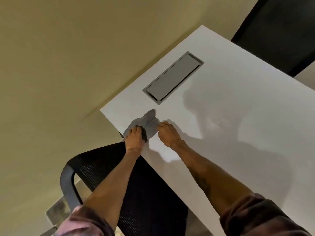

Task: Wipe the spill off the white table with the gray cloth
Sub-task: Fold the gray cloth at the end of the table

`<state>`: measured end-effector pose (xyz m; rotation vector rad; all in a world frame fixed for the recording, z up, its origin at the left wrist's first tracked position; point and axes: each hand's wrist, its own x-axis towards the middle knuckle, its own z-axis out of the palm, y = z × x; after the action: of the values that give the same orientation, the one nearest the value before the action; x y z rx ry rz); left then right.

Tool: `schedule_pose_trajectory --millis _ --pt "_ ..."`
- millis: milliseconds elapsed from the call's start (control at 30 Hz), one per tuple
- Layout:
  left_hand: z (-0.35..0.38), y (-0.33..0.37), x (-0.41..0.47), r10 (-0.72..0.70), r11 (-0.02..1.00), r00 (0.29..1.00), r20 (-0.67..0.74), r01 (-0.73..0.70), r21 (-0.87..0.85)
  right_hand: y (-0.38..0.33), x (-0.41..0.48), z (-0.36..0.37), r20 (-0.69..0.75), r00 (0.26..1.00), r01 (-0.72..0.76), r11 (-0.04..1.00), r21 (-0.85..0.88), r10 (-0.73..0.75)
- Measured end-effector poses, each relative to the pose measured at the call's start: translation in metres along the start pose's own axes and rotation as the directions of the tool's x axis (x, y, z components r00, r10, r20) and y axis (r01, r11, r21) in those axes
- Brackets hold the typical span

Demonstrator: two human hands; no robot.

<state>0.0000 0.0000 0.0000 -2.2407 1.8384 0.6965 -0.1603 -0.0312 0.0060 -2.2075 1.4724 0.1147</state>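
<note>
black mesh chair (136,184) sits under both forearms, tucked against the white table (230,116) edge. grey cable hatch (173,78) beyond the hands, flush, closed. gray cloth (148,122) crumpled between the hands near the table corner; left hand (134,138) pinches its near edge, right hand (167,132) fingertips touch its right side, grip unclear. spill not discernible.

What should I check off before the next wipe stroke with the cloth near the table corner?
1. Left hand on the gray cloth: ok, it presses the cloth's near end.
2. Right hand on the cloth: ok, its fingertips touch the cloth's right edge.
3. Cloth flat on the white table: not ok, it lies bunched.
4. Spill located: cannot tell, no wet patch shows.
5. Cloth clear of the gray cable hatch: ok, a gap shows.
6. Room near the edge: not ok, the cloth sits at the edge, above the black chair.
</note>
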Motion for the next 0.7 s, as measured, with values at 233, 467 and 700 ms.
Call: schedule_pose_trajectory --millis 233,467,700 --pt "0.009 -0.007 -0.003 0.043 0.997 0.999 -0.015 -0.042 0.070 -0.004 0.005 0.009 -0.026 0.999 0.030 0.998 -0.064 -0.031" --pt "0.019 -0.015 -0.001 0.112 0.991 0.992 -0.062 -0.107 0.079 -0.001 0.013 0.014 -0.061 0.997 0.045 0.992 -0.119 -0.053" --pt "0.003 -0.016 -0.001 0.226 0.974 0.955 -0.189 -0.226 0.023 -0.010 0.012 0.007 -0.073 0.993 0.085 0.990 -0.112 -0.093"
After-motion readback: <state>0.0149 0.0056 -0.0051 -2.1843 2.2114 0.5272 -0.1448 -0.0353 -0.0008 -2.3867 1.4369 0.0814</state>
